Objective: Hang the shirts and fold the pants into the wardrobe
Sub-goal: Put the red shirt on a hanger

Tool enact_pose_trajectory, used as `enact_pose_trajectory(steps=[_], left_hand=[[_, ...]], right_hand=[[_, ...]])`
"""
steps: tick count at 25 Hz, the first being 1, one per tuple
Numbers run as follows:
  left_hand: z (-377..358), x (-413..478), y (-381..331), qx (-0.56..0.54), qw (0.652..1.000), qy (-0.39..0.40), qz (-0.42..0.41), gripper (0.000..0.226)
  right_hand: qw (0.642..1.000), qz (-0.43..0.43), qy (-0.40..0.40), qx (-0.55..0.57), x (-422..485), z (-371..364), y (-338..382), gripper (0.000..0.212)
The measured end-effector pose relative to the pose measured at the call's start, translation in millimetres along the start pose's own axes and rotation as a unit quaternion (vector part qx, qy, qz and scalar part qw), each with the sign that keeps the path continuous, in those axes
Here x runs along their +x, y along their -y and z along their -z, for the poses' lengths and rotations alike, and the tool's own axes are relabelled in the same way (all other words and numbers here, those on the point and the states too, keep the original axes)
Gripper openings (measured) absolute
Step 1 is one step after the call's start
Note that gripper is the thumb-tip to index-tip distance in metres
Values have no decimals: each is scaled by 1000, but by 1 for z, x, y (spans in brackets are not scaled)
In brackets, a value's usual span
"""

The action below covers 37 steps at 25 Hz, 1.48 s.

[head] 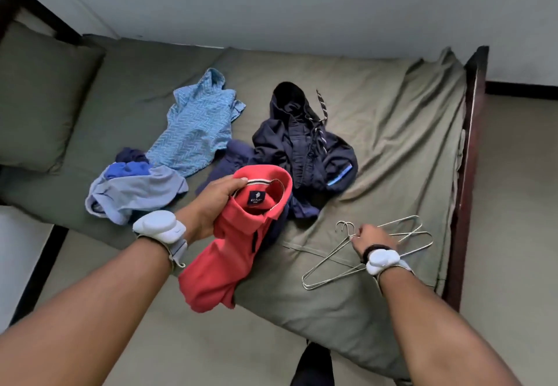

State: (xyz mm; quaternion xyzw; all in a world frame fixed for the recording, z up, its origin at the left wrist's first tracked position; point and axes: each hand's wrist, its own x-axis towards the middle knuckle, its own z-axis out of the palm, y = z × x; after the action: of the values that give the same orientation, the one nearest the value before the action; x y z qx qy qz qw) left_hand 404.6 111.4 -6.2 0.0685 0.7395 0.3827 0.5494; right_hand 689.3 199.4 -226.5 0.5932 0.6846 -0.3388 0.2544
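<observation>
Two arms stretch forward over bed [392, 144], white bands on wrists. Far left: grey-blue top [136, 195] crumpled on sheet. Behind it, blue zigzag-print shirt [196, 126] lying flat. Left hand [211, 207] has fingers curled round collar of red polo [235, 253]. Polo is knit and bunched, hanging from grip, lower end at mattress edge. Dark pants [305, 150] heaped just beyond polo, striped drawcord loose. Right hand [373, 240] is palm down, pinching thin wire hangers [332, 265] just below hooks. Hangers are stacked on sheet.
</observation>
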Motion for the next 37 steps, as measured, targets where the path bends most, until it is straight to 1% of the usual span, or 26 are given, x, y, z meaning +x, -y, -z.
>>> enact_pose_trajectory(steps=[3,6,7,9,12,15,17,19,21,24,25,27,28,30,31,33,35,37], left_hand=[[-14,14,4,16,1000,-9,9,17],[-16,28,7,34,999,-20,16,31],[-15,30,6,39,999,-24,17,32],[-13,31,5,39,999,-30,13,29],[-9,29,4,33,999,-40,7,36],[-2,22,2,30,999,-40,10,37],[2,16,4,27,999,-39,3,37],[4,11,5,33,999,-33,-6,35],[8,-1,3,42,999,-30,-12,34],[28,-31,-15,49,998,-31,-35,31],[38,-42,-24,58,996,-35,-50,27],[64,-71,-45,77,992,-47,-88,20],[79,-88,-56,84,990,-53,-104,18],[114,-119,-73,103,984,-57,-135,21],[137,-139,-83,116,979,-61,-155,24],[182,-175,-101,116,970,-73,-198,25],[239,-227,-113,93,956,-109,-256,24],[260,-256,-131,121,933,-144,-306,22]], right_hand=[[999,6,-5,-40,21,-17,14,36],[996,-14,-6,-85,37,-28,23,32],[995,-18,-9,-93,41,-31,24,32],[994,-1,-19,-112,45,-32,23,33],[992,39,-31,-120,42,-29,16,37],[993,35,-77,-85,32,-17,5,36],[994,55,-66,-63,24,-2,2,33],[998,64,-26,0,18,8,5,27],[995,79,-12,58,7,16,7,27],[989,93,-39,111,-17,55,23,29],[986,101,-50,126,-28,74,34,26],[971,148,-85,166,-58,117,74,19],[955,168,-100,222,-75,137,99,19],[910,196,-140,336,-117,173,151,35],[891,225,-167,358,-138,189,184,39],[874,301,-180,335,-191,216,246,33],[852,369,-206,309,-267,228,318,27],[841,397,-215,296,-303,233,363,28]])
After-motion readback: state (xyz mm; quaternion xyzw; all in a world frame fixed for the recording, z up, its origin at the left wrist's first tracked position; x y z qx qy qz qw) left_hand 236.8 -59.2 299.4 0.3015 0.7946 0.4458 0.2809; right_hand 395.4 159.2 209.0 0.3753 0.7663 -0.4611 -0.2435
